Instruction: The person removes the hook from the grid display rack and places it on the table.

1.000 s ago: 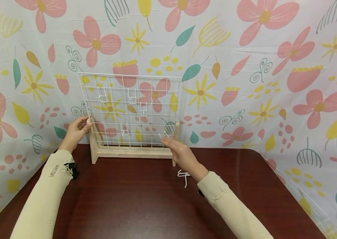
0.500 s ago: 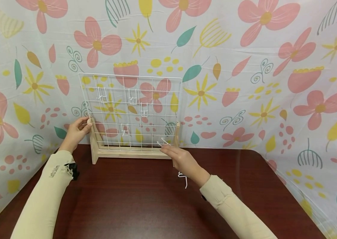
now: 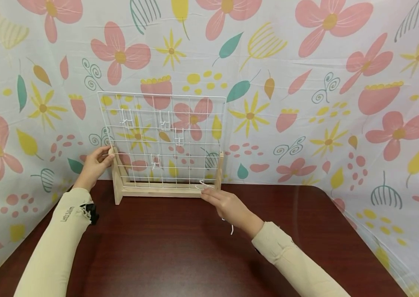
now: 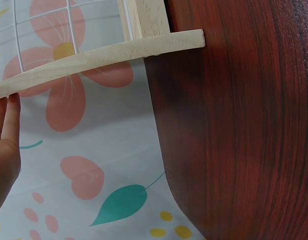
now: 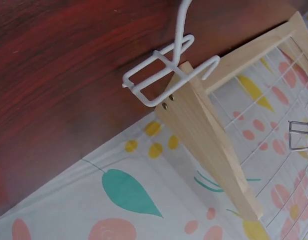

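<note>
A white wire grid panel (image 3: 162, 95) stands in a pale wooden stand (image 3: 168, 193). My left hand (image 3: 93, 167) grips the top of the stand's left upright; in the left wrist view, fingertips (image 4: 13, 100) meet the wood's edge and the thumb is hidden. At the grid's lower right, my right hand (image 3: 233, 209) pinches a white wire hook (image 3: 204, 184), its prongs pointing toward the grid. The right wrist view catches this hook (image 5: 299, 135) at the right edge. Another white wire hook (image 5: 180, 30) shows below the right hand, mostly covered by it in the head view.
Several white hooks (image 3: 164, 122) hang on the grid's upper and middle rows. The dark reddish table (image 3: 164, 247) has a rounded back right corner. A floral curtain (image 3: 287, 53) closes off the back and sides.
My right hand, with the pinched hook, has lowered from the grid's bottom rows to about the stand's crossbar, covering more of the hook below it. The left hand stays in place.
</note>
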The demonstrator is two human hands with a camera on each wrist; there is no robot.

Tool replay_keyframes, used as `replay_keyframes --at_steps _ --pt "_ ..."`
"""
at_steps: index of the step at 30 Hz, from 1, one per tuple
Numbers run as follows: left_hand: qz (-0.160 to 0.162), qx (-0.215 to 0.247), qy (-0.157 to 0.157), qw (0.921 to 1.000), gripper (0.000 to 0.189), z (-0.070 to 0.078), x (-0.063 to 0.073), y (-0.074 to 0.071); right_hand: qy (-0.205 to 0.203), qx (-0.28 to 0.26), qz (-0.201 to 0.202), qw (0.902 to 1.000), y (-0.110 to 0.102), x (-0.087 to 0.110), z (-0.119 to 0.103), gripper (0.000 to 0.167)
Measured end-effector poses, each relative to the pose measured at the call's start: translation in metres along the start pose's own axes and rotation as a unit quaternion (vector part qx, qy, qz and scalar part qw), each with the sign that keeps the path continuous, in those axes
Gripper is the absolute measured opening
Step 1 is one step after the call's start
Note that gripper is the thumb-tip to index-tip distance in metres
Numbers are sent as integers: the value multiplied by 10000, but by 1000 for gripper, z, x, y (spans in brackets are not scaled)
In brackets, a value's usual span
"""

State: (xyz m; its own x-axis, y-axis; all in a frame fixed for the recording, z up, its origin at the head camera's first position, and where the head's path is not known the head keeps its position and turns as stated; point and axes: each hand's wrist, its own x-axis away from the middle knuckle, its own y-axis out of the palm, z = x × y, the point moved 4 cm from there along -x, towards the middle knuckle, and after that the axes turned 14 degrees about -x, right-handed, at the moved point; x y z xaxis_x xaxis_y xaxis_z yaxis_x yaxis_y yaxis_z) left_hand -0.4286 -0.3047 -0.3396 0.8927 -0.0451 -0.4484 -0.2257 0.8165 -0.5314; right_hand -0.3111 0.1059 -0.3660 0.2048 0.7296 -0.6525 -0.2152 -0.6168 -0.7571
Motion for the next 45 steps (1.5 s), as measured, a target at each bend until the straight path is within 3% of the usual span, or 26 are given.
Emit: replay_keyframes --at_steps 8,20,39,45 --pt "49 8 -3 10000 51 -2 -2 0 -220 105 -136 9996 3 7 -1 44" --pt "89 29 9 10000 51 0 -4 0 -174 404 -896 9950 11 17 -4 47" --pt "124 -31 38 9999 51 1 0 0 -68 922 -2133 9726 34 32 -6 41" --pt "106 -41 39 9999 50 3 1 0 -60 1017 -2291 9680 38 34 -6 38"
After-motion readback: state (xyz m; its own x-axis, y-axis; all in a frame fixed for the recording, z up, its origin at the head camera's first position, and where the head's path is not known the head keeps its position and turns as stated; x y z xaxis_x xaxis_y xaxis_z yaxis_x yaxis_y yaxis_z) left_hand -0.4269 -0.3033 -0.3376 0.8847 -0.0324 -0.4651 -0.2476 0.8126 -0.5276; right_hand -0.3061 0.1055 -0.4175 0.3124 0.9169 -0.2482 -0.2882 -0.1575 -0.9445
